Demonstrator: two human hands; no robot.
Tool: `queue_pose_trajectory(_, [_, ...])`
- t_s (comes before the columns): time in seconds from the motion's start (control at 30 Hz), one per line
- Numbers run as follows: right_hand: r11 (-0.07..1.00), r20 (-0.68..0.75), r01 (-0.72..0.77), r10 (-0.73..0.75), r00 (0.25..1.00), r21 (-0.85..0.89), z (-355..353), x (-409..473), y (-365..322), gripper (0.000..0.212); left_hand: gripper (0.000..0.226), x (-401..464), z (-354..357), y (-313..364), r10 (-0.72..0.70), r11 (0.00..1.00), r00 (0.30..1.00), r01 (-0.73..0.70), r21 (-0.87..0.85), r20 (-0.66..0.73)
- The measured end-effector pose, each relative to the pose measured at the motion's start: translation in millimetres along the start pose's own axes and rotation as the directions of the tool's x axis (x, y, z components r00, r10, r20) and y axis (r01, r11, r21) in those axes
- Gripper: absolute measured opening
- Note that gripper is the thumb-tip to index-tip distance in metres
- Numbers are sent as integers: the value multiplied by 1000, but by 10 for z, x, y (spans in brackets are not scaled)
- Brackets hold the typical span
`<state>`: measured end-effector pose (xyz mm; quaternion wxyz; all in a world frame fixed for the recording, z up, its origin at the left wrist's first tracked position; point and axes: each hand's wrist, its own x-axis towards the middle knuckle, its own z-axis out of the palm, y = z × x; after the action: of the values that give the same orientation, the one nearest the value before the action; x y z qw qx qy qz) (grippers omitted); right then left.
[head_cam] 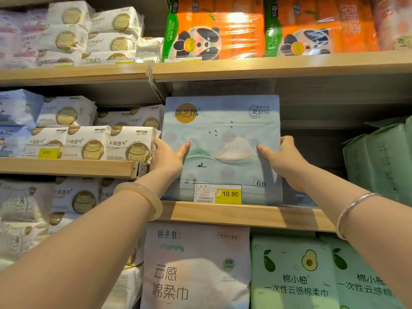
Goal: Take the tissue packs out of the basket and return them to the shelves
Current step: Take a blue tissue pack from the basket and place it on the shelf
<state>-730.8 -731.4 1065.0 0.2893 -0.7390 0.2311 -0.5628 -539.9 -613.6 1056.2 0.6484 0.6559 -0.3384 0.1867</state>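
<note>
A large pale blue tissue pack (223,139) with a sun, a mountain and a small boat printed on it stands upright on the middle wooden shelf (256,216). My left hand (167,156) grips its left edge, thumb across the front. Gripping the right edge the same way is my right hand (283,157). The pack's bottom rests behind a yellow 10.90 price tag (218,194). The basket is out of view.
Small white packs (89,143) fill the shelves at left. Orange panda rolls (214,30) sit on the top shelf. Dark open space (312,139) lies right of the blue pack, then green packs (379,157). Below are a white pack (196,264) and avocado packs (294,270).
</note>
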Motion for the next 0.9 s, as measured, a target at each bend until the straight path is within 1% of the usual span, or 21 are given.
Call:
queue_pose_trajectory(0.1, [1000, -12, 5, -5, 1000, 11, 10, -51, -41, 57, 81, -40, -31, 7, -11, 1000, 1000, 11, 27, 13])
queue_pose_trajectory(0.2, [1000, -17, 9, -9, 1000, -2, -3, -127, -98, 62, 79, -74, -77, 3, -8, 998, 1000, 7, 66, 15])
queue_pose_trajectory(0.37, [997, -46, 0, -4, 999, -79, -141, -290, -184, 79, 75, -169, -225, 50, -34, 994, 999, 35, 104, -5])
queue_pose_trajectory(0.57, [997, -44, -1, -2, 999, -77, -358, -524, -292, 75, 72, -423, -411, 129, -23, 984, 1000, 26, 179, -16])
queue_pose_trajectory(0.7, [999, -10, 26, -26, 1000, -42, -478, -723, -323, 71, 70, -742, -489, 255, -15, 983, 999, 21, 181, -32])
queue_pose_trajectory(0.77, [998, 35, 51, -50, 998, -27, -558, -859, -303, 71, 70, -975, -481, 302, -20, 986, 999, 25, 165, -34])
queue_pose_trajectory(0.9, [997, 143, 71, -72, 987, 12, -671, -1164, -179, 68, 71, -1512, -466, 308, -86, 982, 995, 94, 167, -53])
